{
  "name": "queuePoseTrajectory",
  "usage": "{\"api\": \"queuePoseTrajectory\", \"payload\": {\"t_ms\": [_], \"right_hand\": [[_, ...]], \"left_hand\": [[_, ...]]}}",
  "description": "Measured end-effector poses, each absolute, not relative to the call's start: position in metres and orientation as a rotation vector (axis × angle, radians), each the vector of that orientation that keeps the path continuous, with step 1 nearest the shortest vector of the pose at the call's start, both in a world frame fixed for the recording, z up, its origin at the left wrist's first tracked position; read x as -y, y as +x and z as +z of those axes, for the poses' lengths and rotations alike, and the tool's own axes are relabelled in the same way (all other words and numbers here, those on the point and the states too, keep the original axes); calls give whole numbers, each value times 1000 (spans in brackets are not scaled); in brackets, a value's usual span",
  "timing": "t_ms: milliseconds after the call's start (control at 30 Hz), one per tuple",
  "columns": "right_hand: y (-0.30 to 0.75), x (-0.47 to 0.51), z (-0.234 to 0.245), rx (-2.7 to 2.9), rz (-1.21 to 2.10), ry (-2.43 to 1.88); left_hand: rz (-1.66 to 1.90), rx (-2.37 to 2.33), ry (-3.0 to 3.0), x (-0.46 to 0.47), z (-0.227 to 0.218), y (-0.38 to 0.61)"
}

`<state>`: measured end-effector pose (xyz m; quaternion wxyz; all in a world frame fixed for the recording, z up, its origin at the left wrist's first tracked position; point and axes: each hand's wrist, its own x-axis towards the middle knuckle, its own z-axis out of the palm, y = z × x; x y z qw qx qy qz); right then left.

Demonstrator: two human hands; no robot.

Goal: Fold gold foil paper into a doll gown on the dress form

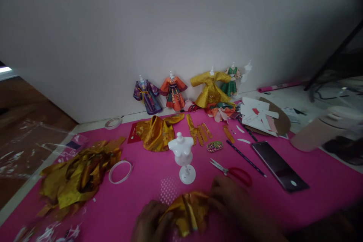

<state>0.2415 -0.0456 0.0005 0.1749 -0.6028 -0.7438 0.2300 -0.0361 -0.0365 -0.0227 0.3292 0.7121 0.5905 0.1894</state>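
Near the front edge of the view, a shiny gold fabric piece (190, 211) lies on the pink mat between my hands. My left hand (151, 219) grips its left edge, thumb over the cloth. My right hand (229, 198) has its fingers closed at the right edge; motion smears both hands somewhat. Just beyond the cloth stands a small white doll bust (183, 153) on a round base. Red-handled scissors (229, 171) lie by my right hand with their blades slightly apart. White mesh (168, 190) shows partly under the cloth.
Gold fabric scraps (82, 176) and a white tape roll (120, 172) are at left. Behind the bust lie a gold garment (159, 132) and a bead dish (214, 146). A pencil (246, 158), phone (279, 164) and tumbler (323, 128) sit right. Dressed doll stands (211, 89) line the wall.
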Motion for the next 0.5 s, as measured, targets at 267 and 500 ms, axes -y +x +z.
{"api": "queuePoseTrajectory", "payload": {"t_ms": [267,500], "right_hand": [[270,45,9,2080,820,-1494],[281,55,35,2026,877,-1382]], "left_hand": [[672,-1353,1595,39,11,-34],[727,-1213,1564,43,46,-32]]}}
